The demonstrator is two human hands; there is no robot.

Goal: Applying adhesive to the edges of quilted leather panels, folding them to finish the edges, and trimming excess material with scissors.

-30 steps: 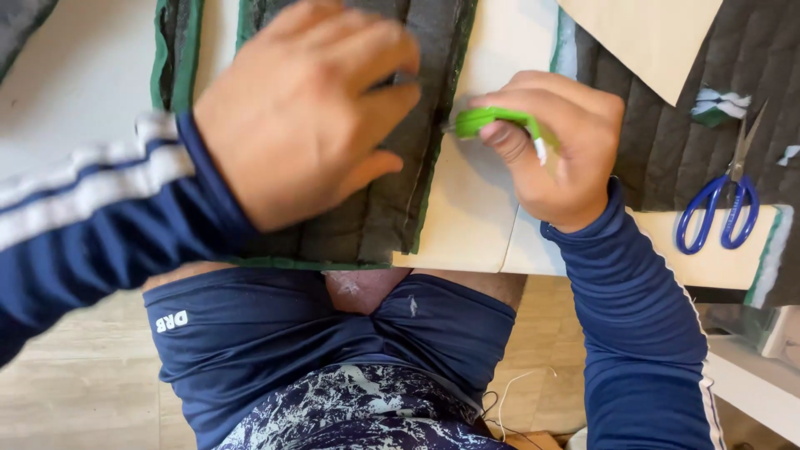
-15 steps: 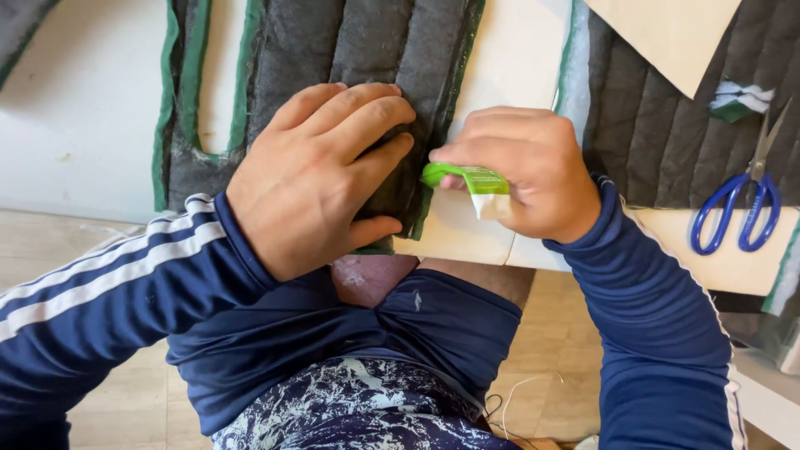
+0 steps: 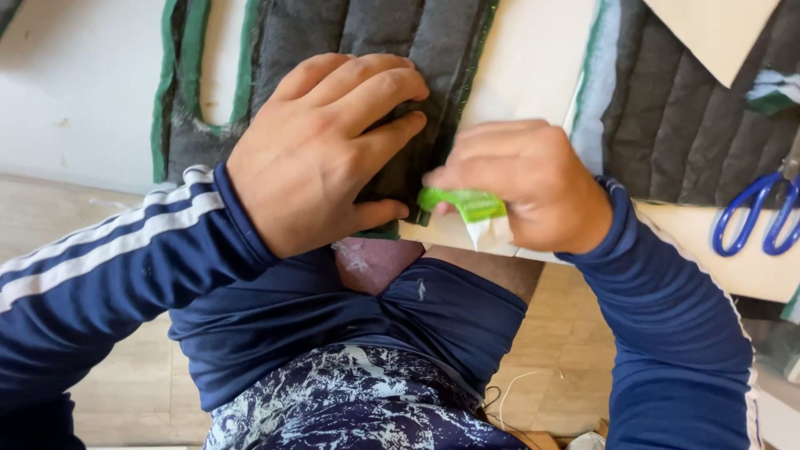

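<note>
Since the earlier frame my right hand (image 3: 533, 187) had slid nearer, closed around the small green plastic cutter (image 3: 460, 202), its long axis left-right, tip pointing left at the near edge of the grey quilted fabric strip (image 3: 392, 50). My left hand (image 3: 321, 150) pressed flat, fingers spread, on that strip.

quilted pads x2 (image 3: 392, 50) | green tool x1 (image 3: 462, 202) | scissors x1 (image 3: 758, 212)

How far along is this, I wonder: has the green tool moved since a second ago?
Yes. The green tool in the right hand has come toward the person, along the quilted fabric's green trim, nearly reaching the table's near edge.
</note>
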